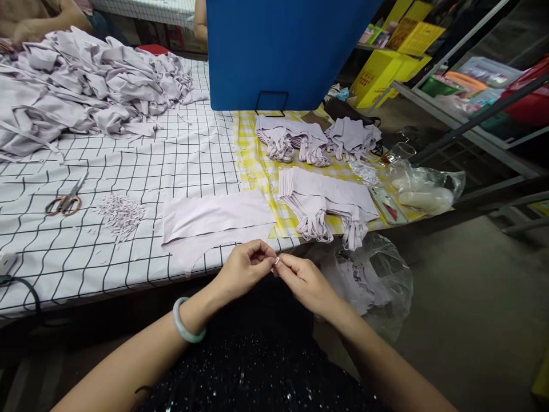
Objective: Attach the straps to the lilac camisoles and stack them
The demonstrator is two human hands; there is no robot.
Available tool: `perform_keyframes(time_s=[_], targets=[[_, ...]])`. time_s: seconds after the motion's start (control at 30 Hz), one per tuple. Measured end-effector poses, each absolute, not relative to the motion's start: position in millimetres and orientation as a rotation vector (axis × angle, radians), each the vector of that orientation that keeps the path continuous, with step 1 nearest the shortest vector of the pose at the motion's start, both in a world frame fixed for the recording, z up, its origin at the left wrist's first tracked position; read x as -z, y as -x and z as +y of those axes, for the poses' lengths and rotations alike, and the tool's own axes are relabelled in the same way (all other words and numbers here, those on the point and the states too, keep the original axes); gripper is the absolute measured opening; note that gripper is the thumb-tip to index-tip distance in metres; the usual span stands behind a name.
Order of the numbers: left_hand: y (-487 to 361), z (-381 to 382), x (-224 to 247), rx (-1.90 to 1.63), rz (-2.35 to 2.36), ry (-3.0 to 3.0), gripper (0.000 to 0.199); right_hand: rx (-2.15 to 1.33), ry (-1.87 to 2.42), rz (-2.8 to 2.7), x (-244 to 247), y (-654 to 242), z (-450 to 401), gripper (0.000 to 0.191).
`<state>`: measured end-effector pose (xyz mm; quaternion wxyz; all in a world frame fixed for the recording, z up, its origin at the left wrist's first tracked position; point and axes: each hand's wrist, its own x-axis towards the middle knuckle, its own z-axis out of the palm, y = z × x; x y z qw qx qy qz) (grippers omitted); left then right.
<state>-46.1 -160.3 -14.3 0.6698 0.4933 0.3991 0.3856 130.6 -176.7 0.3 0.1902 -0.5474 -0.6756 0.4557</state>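
My left hand [253, 264] and my right hand [300, 279] meet just off the table's front edge, fingertips pinched together. Between them is a tiny white piece [277, 260] that looks like a small hook or slider; its exact kind is too small to make out. Both hands seem to grip it. Just beyond them a flat pale lilac garment piece [218, 214] lies on the table, with a thin strap at its front. To its left is a heap of small pale bits [120, 216]. A pair of scissors [64, 200] rests further left.
A big pile of lilac garments [94, 86] covers the back left, near another person's arm [47, 26]. Stacked garments [328, 200] sit at right. A blue board [287, 54] stands behind. Plastic bags [386, 274] hang below the right edge; a cable [26, 286] lies front left.
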Motion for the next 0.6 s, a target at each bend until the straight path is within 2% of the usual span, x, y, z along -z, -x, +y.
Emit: perform_keyframes(time_s=[0.23, 0.6], targets=[[53, -161, 16, -0.848, 1.082, -1.452, 0.011, -1.323, 1.515, -1.857, 3, -120, -180, 0.038], [80, -123, 5, -0.677, 1.048, -1.398, 0.009, -1.564, 1.442, -1.706, 1, -100, -147, 0.044]])
